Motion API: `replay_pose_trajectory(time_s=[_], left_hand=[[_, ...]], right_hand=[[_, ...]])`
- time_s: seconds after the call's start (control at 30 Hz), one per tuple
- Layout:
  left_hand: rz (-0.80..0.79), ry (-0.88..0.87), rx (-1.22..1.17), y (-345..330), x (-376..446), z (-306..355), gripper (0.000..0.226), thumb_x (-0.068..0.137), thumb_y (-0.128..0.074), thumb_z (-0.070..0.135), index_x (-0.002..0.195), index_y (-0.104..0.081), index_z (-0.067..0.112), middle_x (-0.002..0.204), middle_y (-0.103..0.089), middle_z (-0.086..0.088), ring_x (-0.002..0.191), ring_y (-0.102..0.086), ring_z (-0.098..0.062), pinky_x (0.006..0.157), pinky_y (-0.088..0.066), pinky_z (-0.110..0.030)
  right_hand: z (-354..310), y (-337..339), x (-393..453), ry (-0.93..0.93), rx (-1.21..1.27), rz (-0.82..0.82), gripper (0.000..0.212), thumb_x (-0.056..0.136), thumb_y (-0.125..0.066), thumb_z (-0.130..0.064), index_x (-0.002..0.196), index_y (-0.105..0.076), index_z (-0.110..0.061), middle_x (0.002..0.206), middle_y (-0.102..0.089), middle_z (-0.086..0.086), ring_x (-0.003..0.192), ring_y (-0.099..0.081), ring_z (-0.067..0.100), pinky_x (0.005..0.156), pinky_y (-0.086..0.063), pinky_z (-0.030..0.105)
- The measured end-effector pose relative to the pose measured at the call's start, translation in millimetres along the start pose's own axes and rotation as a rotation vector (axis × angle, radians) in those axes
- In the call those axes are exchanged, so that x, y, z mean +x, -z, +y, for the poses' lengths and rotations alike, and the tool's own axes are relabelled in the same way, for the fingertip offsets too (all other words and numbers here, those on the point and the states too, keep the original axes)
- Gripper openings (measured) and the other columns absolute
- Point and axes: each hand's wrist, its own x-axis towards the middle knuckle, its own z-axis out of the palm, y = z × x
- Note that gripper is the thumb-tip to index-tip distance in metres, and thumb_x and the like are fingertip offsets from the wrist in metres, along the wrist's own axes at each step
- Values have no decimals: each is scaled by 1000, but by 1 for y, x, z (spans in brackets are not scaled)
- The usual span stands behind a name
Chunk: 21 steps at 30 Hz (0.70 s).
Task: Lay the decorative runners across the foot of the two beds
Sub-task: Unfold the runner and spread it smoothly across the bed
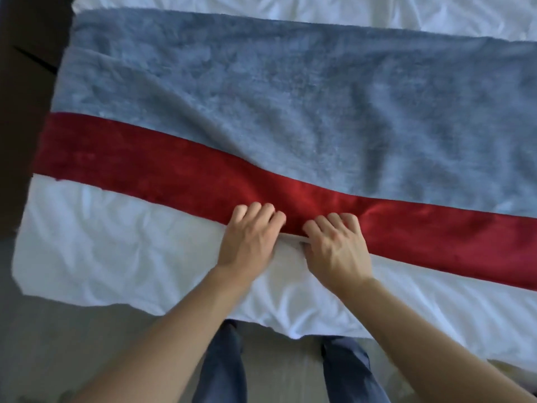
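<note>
Head view: runner [290,117] cut off right.

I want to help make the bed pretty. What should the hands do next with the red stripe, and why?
Probably slide apart along the near edge, smoothing it. Both the left hand and right hand grip the plush grey runner with a red velvet band at one bunched spot, where the band bends and wrinkles over the white bedsheet.

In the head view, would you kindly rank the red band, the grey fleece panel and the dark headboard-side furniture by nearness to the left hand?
1. Red band: under the left hand's curled fingertips, at its near edge.
2. Grey fleece panel: just beyond the red band, farther up the bed.
3. Dark furniture: far left, past the bed's edge.
</note>
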Motion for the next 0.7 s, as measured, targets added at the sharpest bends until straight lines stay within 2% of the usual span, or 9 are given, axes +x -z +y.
replay_pose_trajectory(time_s=[0.07, 0.2, 0.33, 0.43, 0.6, 0.7], left_hand=[[45, 22, 21, 4, 6, -43, 14, 83, -55, 10, 87, -60, 22, 82, -54, 0, 79, -53, -27, 71, -35, -41], [95, 40, 20, 6, -11, -113, 15, 84, -51, 9, 86, -60, 22, 80, -55, 1, 78, -53, -27, 71, -36, -41], [51, -29, -5, 5, -40, -124, 14, 85, -58, 8, 83, -59, 22, 76, -52, 2, 75, -52, -25, 70, -37, -39], [16, -47, 1, 14, -44, -139, 17, 82, -56, 5, 83, -57, 22, 76, -51, 1, 75, -51, -24, 70, -37, -37], [44, 98, 19, 23, -38, -211, 22, 83, -43, 6, 87, -59, 21, 81, -55, 2, 79, -53, -25, 74, -37, -40], [59, 135, 26, 21, -51, -224, 23, 85, -43, 4, 88, -60, 21, 80, -55, 3, 77, -51, -23, 73, -36, -38]], right_hand=[[-40, -7, 30, 1, 16, 20, 4, 79, -63, -17, 80, -59, -18, 72, -55, 1, 72, -53, 28, 74, -40, 42], [-103, -20, 64, 32, -11, 7, 10, 79, -65, -12, 76, -57, -18, 70, -54, 2, 71, -52, 29, 70, -37, 42], [-118, -19, 51, 31, -90, -40, 19, 74, -69, -5, 69, -56, -17, 66, -51, 1, 66, -51, 28, 70, -39, 41], [-138, -13, 66, 6, -96, -59, 17, 74, -68, -6, 70, -56, -17, 66, -53, 1, 67, -52, 28, 71, -41, 41], [-188, -26, 121, 55, -23, -34, 13, 77, -67, -10, 72, -57, -17, 66, -54, 1, 69, -53, 27, 73, -42, 41], [-197, -38, 131, 77, -8, -52, 16, 73, -67, -6, 68, -56, -16, 62, -53, 2, 68, -52, 28, 75, -42, 40]])
